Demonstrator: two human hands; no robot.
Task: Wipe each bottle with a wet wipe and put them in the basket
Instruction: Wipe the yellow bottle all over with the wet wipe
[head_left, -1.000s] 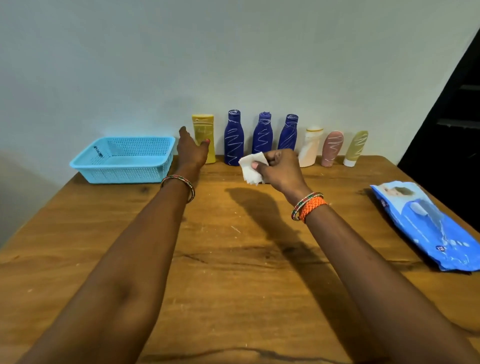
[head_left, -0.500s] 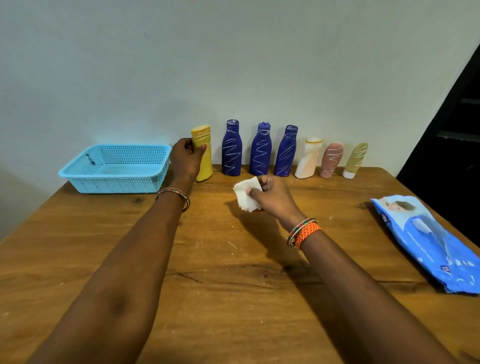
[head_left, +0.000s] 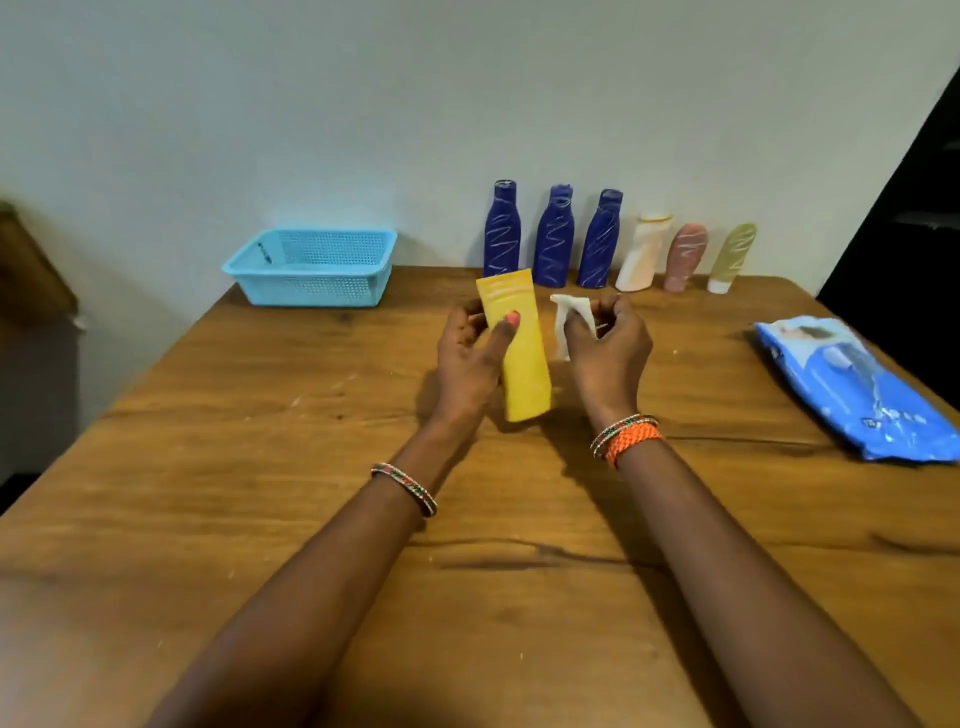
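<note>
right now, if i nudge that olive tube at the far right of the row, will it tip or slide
The olive tube will probably tip: it stands on its small white cap and leans toward the wall. It looks like light plastic, so a nudge should move it easily. Falling left, it might knock the pink tube close beside it.

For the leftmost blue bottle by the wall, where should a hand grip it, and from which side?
Probably round the wide lower body of the leftmost blue bottle, from the front: it stands upright, the wall is behind, and another bottle stands on its right.
</note>
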